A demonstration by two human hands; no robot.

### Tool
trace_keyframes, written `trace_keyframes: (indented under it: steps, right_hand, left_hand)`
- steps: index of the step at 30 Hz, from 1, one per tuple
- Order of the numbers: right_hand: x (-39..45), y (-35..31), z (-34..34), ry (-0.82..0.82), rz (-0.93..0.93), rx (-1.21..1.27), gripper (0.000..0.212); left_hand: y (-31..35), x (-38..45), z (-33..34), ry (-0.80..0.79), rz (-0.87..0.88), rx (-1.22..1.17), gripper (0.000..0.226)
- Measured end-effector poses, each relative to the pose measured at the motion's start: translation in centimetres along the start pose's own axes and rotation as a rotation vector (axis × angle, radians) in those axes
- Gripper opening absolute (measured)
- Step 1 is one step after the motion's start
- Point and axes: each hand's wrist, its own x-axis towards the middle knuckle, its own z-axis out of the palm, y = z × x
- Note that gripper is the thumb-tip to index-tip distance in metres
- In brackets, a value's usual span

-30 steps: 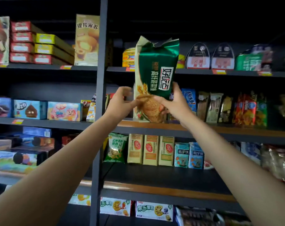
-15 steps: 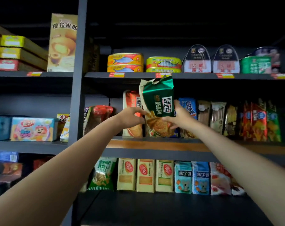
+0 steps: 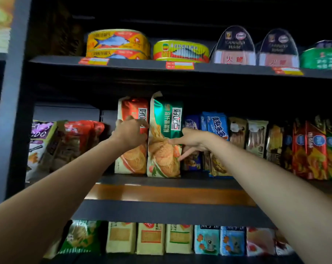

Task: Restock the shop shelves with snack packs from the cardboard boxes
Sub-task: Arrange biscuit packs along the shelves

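Since the earlier frame, the green snack pack (image 3: 166, 138) has been lowered from mid-air and is now stood upright on the middle shelf (image 3: 161, 195), between the red snack pack (image 3: 133, 111) and the blue packs (image 3: 216, 126). Its front is touched by the extended fingers of the right hand (image 3: 193, 140). The left hand (image 3: 130, 135) is held with fingers curled against the red pack's front; a grip cannot be confirmed.

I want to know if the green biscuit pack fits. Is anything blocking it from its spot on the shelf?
Nothing visible blocks it. The green biscuit pack already stands upright on the middle shelf, between the red biscuit pack and the blue packs. The right hand touches its front; the left hand is at the red pack.
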Motion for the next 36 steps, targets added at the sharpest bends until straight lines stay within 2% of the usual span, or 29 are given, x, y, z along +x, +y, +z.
trace_keyframes:
  steps: [2,5,9,11,13,16,21,23,25,26,29,30,32,34,36]
  right_hand:
    - [0.5,-0.3,-0.1,-0.03,0.037,0.014,0.089]
    - [0.7,-0.8,0.0,-0.051,0.085,-0.03,0.085]
    - [1.0,-0.7,0.3,-0.043,0.121,-0.093,0.075]
    - [1.5,-0.5,0.5,-0.035,0.121,-0.061,0.074]
    - [1.9,-0.8,0.8,0.011,0.102,-0.069,0.078]
    - [2.3,-1.3,1.0,0.087,0.078,-0.146,0.085]
    - [1.3,-1.2,0.5,0.159,0.008,-0.183,0.083]
    - [0.3,-1.7,0.7,0.261,-0.058,-0.179,0.078]
    - [-1.1,-2.4,1.5,0.437,-0.197,-0.294,0.065]
    - [-2.0,-2.8,2.2,0.503,-0.29,-0.353,0.058]
    - [-5.8,-4.3,6.0,0.562,-0.678,-0.459,0.042]
    - [-7.5,-4.7,8.0,0.551,-0.839,-0.456,0.039]
    - [-10.7,-4.8,13.2,0.463,-1.075,-0.394,0.036]
    - [-13.7,-4.0,19.3,0.277,-1.125,-0.321,0.037]
    - [-16.3,-2.1,25.8,0.012,-1.036,-0.281,0.044]
  left_hand:
    - [-0.7,0.2,0.3,0.072,-0.084,0.008,0.037]
    - [-1.4,-0.1,0.6,0.007,-0.13,-0.002,0.038]
    - [-0.9,-0.4,1.3,-0.021,-0.012,0.024,0.046]
    - [-0.4,-0.3,1.7,-0.085,0.065,0.034,0.045]
    - [-0.2,-0.1,1.9,-0.132,0.096,0.071,0.041]
    - [-0.2,0.0,2.0,-0.094,0.089,0.107,0.037]
    - [-0.5,-0.6,1.7,-0.095,0.08,0.147,0.039]
    - [-1.4,-1.0,1.1,-0.086,0.076,0.15,0.042]
    - [-1.9,-2.4,-0.1,-0.005,0.101,0.158,0.043]
    - [-2.1,-3.4,-0.8,0.084,0.134,0.16,0.041]
    - [-2.8,-9.0,-3.6,0.47,0.232,0.201,0.026]
    - [-3.6,-11.6,-4.5,0.55,0.225,0.238,0.024]
    - [-6.2,-17.2,-6.0,0.573,0.125,0.265,0.026]
    - [-9.9,-22.9,-6.7,0.528,-0.05,0.243,0.028]
    - [-13.4,-29.2,-6.9,0.463,-0.258,0.23,0.03]
